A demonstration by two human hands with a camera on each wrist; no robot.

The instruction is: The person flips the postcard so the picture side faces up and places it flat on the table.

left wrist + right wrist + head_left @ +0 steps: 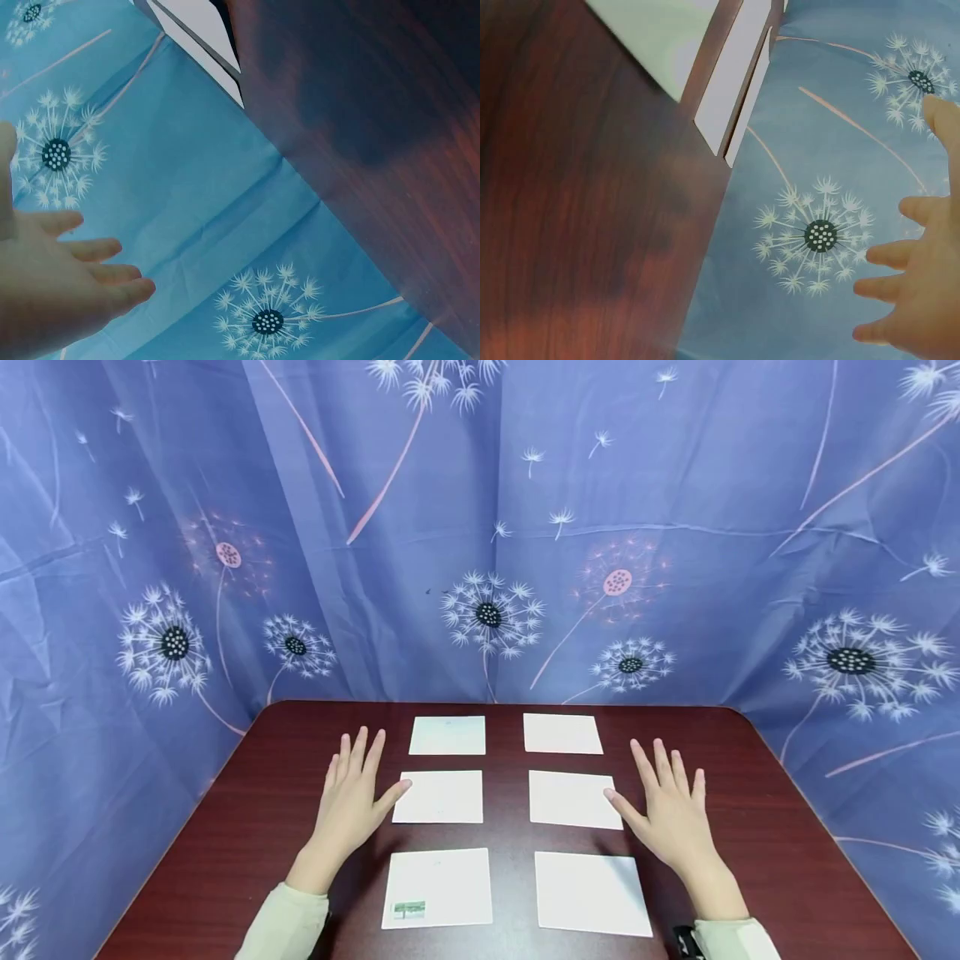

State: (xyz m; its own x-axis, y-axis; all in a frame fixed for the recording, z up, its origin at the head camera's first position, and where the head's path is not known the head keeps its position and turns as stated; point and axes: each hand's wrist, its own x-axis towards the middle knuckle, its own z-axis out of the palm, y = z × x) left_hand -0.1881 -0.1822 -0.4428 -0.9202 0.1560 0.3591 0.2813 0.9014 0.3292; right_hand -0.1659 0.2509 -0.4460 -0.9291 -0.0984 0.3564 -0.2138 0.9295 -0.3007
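Several white cards lie flat on the dark wood table in two columns. My left hand (349,806), fingers spread, is over the left side of the table, its thumb tip overlapping the edge of the middle left card (442,797). On the other side my right hand (670,817) is spread too, its thumb tip over the edge of the middle right card (573,800). Neither hand holds anything. The front left card (438,885) bears a small green picture at its lower left corner. The front right card (592,893) looks blank. Whether the thumbs touch the cards, I cannot tell.
At the back are a faintly bluish card (447,736) on the left and a white card (562,733) on the right. A blue curtain (405,643) with dandelion prints hangs behind and beside the table (510,835).
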